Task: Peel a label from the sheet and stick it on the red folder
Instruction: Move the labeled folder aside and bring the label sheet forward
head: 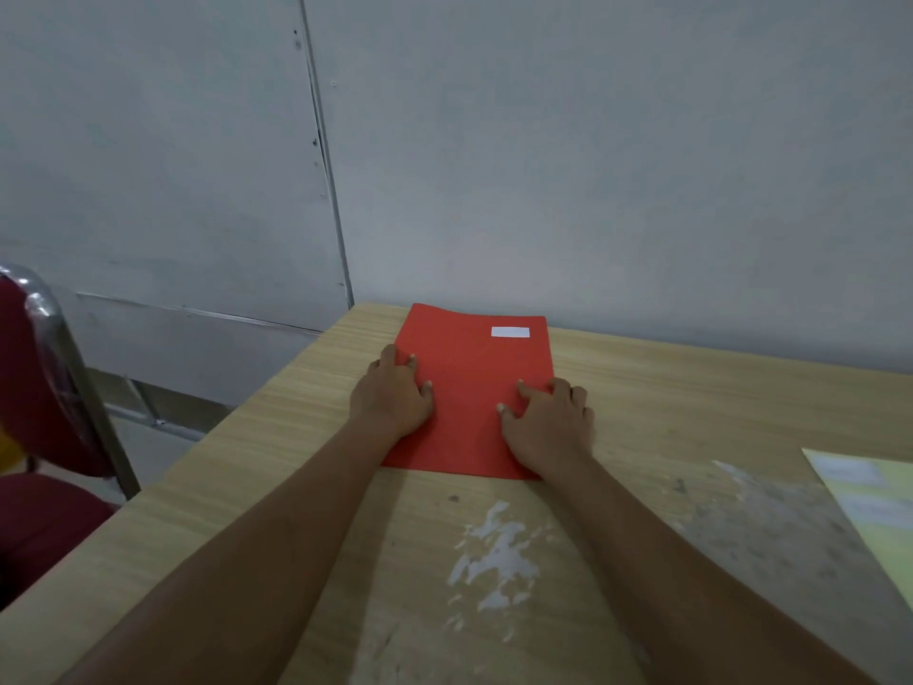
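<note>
Head camera view, looking down at two bare hands pressed flat on a red card folder point(474, 388). Left hand point(393, 398) rests open, fingers spread, over the folder's left edge; right hand point(546, 422) lies open on its right edge. Neither grips anything. A small white rectangular label point(510, 332) sits stuck near the folder's far right corner. Beneath the folder is a pale wood-grain table point(691, 402), its laminate chipped white. Right of the folder lies a pale yellow label sheet point(874, 506). Behind the folder stands a grey wall point(593, 165).
</note>
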Tool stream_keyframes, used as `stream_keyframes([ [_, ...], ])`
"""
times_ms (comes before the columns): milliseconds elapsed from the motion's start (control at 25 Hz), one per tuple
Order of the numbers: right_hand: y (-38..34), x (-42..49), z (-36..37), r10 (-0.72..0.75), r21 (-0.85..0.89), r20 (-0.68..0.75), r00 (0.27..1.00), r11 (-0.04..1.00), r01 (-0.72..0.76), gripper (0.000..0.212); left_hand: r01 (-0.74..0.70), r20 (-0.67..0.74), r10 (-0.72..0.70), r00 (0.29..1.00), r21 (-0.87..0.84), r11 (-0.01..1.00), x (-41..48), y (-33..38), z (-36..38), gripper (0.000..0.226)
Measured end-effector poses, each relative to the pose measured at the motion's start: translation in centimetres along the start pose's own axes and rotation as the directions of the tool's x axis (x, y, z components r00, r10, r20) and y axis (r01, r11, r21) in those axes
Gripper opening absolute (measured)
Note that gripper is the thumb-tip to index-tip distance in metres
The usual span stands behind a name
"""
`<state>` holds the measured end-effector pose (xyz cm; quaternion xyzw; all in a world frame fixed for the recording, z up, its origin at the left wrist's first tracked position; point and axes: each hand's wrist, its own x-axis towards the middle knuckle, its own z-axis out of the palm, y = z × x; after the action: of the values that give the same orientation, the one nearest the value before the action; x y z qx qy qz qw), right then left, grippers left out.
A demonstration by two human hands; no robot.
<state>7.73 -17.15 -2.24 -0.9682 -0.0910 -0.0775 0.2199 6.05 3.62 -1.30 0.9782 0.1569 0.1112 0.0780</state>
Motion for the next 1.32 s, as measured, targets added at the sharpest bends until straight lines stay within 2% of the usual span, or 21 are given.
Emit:
stream_keyframes([
  [120,2.3,-0.4,-1.3,-0.053,0.133,-0.007,0.999,0.990,0.054,0.048,0.001,-0.023,0.000,1.000,0.037,0.999,-0.1,0.7,-0.6,0.058],
  [240,5.5,-2.1,-2.8,-0.130,0.124,-0.040,0.991,0.983,0.134,0.041,-0.081,-0.095,0.084,0.992,0.040,0.996,-1.7,3.6,-0.7,0.055],
  [360,9.7,-4.2,-4.3,-0.144,-0.010,-0.055,0.988,0.990,0.144,0.045,-0.250,-0.078,0.243,0.967,-0.090,0.964,-5.0,8.7,0.1,0.053],
  [440,12.4,-5.7,-5.5,-0.102,-0.109,-0.074,0.992,0.990,0.093,0.051,-0.308,-0.054,0.304,0.951,-0.227,0.924,-7.7,12.6,0.8,0.052],
  [560,15.7,-7.9,-7.0,-0.022,-0.135,-0.050,0.999,0.991,0.015,0.056,-0.369,0.030,0.403,0.915,-0.345,0.863,-11.3,18.5,1.8,0.057],
  [720,18.7,-10.6,-8.7,-0.026,-0.084,0.017,1.000,0.996,0.028,0.054,-0.387,0.136,0.447,0.884,-0.323,0.864,-15.2,24.0,3.0,0.063],
  [880,20.1,-11.9,-10.1,-0.065,-0.112,0.013,0.998,0.992,0.066,0.053,-0.402,0.134,0.445,0.886,-0.257,0.879,-17.1,26.0,3.6,0.063],
  [1040,19.8,-12.6,-10.6,-0.069,-0.058,-0.005,0.998,0.996,0.069,0.052,-0.413,0.148,0.448,0.882,-0.216,0.885,-17.4,26.0,3.2,0.061],
  [1120,19.6,-13.0,-11.2,-0.052,0.051,-0.055,0.997,0.997,0.054,0.049,-0.417,0.142,0.450,0.882,-0.215,0.883,-17.7,26.0,3.1,0.060],
  [1200,20.6,-13.5,-12.3,0.002,0.148,-0.179,0.984,0.989,0.025,0.045,-0.434,0.116,0.469,0.876,-0.238,0.869,-18.3,26.7,3.2,0.060],
  [1320,24.2,-14.0,-14.4,0.144,0.153,-0.318,0.937,0.983,-0.099,0.041,-0.482,0.100,0.529,0.843,-0.298,0.824,-19.2,28.9,3.4,0.062],
])
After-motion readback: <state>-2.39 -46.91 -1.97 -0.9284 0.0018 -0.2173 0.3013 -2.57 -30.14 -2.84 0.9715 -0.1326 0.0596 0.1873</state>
